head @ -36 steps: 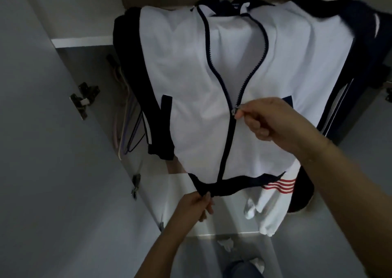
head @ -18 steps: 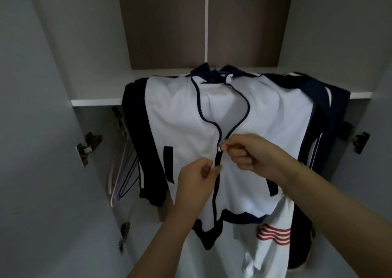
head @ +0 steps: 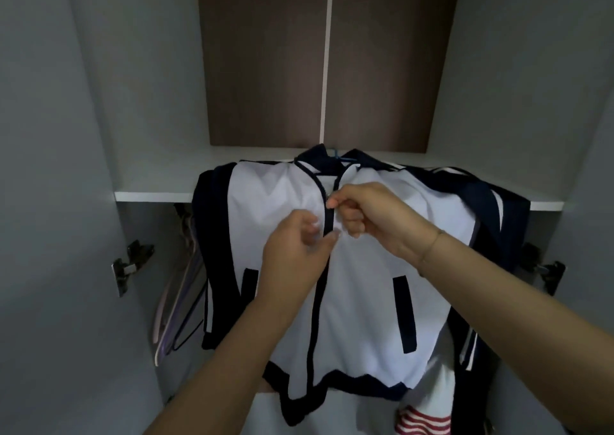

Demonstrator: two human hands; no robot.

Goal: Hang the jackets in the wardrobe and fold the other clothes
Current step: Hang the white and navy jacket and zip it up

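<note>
White polyester with navy trim fills the middle of my view: the white zip-front track jacket with navy collar, hem and sleeves (head: 365,268) hangs inside the open wardrobe, its collar just below the white shelf edge (head: 153,196) and its blue hanger hook (head: 335,153) just showing above the collar. My right hand (head: 372,215) pinches the small zipper pull (head: 329,202) high on the chest, near the collar. My left hand (head: 295,248) sits just below it, thumb and forefinger closed on the zipped seam to keep it taut. The two hands are close together, one above the other along the dark zipper line (head: 317,301).

From here I judge the main risk to be the last stretch of zip. If I let the lower grip slacken, the thin fabric could bunch and catch in the slider. Pulling upward too hard could also lift the jacket off its hanger, or tip the hook, whose seat on the rail I cannot see. Another white garment with red stripes (head: 422,421) hangs low on the near right, partly behind the hem, and a navy garment (head: 505,222) crowds the right side, so a sleeve may snag between them when I let go. On the left, a bunch of pale empty hangers (head: 176,311) dangles beside the navy sleeve and could tangle with it.
</note>
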